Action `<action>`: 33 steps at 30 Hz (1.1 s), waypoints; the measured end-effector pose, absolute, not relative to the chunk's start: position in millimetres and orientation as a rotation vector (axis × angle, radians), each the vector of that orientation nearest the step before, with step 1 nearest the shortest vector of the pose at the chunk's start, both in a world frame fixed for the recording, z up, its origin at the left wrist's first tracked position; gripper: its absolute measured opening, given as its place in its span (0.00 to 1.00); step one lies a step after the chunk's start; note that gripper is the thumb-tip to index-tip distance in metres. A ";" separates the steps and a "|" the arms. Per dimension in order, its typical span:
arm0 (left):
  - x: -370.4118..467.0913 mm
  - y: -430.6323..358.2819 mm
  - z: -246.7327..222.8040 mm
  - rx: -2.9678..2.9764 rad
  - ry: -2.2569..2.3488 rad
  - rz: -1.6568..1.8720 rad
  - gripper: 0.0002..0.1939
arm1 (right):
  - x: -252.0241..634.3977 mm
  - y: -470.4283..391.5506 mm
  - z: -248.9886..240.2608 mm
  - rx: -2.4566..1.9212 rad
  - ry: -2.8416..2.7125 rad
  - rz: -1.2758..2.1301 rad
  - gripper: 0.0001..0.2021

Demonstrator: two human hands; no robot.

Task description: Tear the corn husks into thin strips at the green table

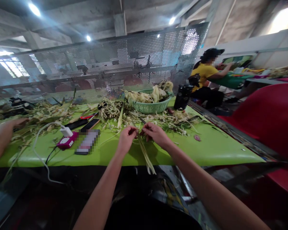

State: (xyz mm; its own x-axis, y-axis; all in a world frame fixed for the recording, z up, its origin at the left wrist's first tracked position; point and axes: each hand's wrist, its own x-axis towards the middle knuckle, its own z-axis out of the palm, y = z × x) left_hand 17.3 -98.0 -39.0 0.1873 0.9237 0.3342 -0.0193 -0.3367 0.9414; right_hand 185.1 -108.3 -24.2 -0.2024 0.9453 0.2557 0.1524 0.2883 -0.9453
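A pale strip of husk (145, 154) hangs from between my hands, its split lower end reaching past the table's front edge. My left hand (127, 137) is closed, its thumb and fingertips pinching the strip near the top. Close by on the right, my right hand (155, 133) is also closed in a pinch at the strip's upper part. A thin dark sliver shows above the right fingers; I cannot make out what it is. Just beyond my hands lies a pile of dry husk scraps (115, 111), with one longer pale husk leaf (120, 118) on it.
A green plastic basket (151, 107) of husks stands at the back beside a black container (182, 96). Left are a phone (87, 142), a magenta power strip (67, 140) with cable, and another person's arm (1, 139). A person in yellow (204, 75) sits beyond a red chair (266, 118).
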 end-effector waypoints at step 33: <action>16.0 -90.3 -51.1 1.626 1.027 1.189 0.08 | 175.8 -114.3 -32.4 -0.947 -1.613 0.984 0.18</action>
State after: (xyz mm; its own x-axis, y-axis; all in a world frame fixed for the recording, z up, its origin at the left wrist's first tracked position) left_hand 16.0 -90.3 -51.1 0.2095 0.9401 0.2688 0.1287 -0.2990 0.9455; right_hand 175.8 -114.3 -32.4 -0.2122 0.9172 0.3371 0.1196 0.3667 -0.9226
